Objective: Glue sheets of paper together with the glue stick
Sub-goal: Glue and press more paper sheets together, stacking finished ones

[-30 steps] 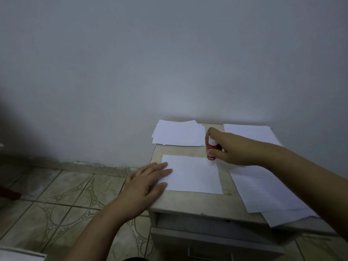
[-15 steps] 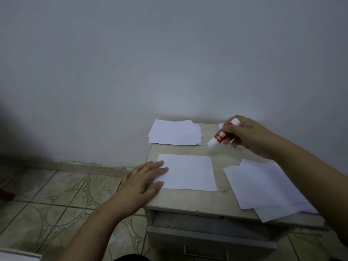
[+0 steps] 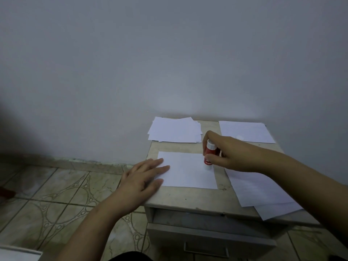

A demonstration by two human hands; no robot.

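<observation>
We see matt white paper sheets [image 3: 188, 170] on a dull, scuffed tabletop [image 3: 190, 197]; glossy plastic glue stick [image 3: 208, 154]; smooth patterned floor tiles [image 3: 62, 194].

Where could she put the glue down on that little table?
Bare wood shows along the front edge below the middle sheet, and in the strip between that sheet and the back stack. The right side is crowded with overlapping sheets.

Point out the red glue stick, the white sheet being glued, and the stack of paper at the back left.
Red glue stick [image 3: 209, 154], head view: on its red barrel.
White sheet under the glue stick [image 3: 188, 171], head view: on its bare middle.
Back-left stack of white paper [image 3: 174, 131], head view: on the top sheet's centre.
</observation>
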